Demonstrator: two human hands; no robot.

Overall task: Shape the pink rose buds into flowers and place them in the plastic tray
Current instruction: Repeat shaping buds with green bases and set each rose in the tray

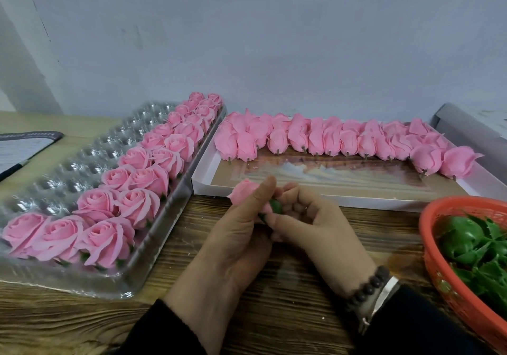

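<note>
Rose bud [245, 190] between both hands; notebook [20, 150] writing seemingly illegible.

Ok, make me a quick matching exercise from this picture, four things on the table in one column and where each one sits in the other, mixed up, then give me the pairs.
Things:
1. shaped pink roses
2. unshaped pink buds
3. green calyx pieces
4. pink bud with green base

Places:
A. in the orange basket
B. held between the left hand and right hand
C. in the clear plastic tray
D. in the white flat box

Pairs: 1-C, 2-D, 3-A, 4-B
</note>
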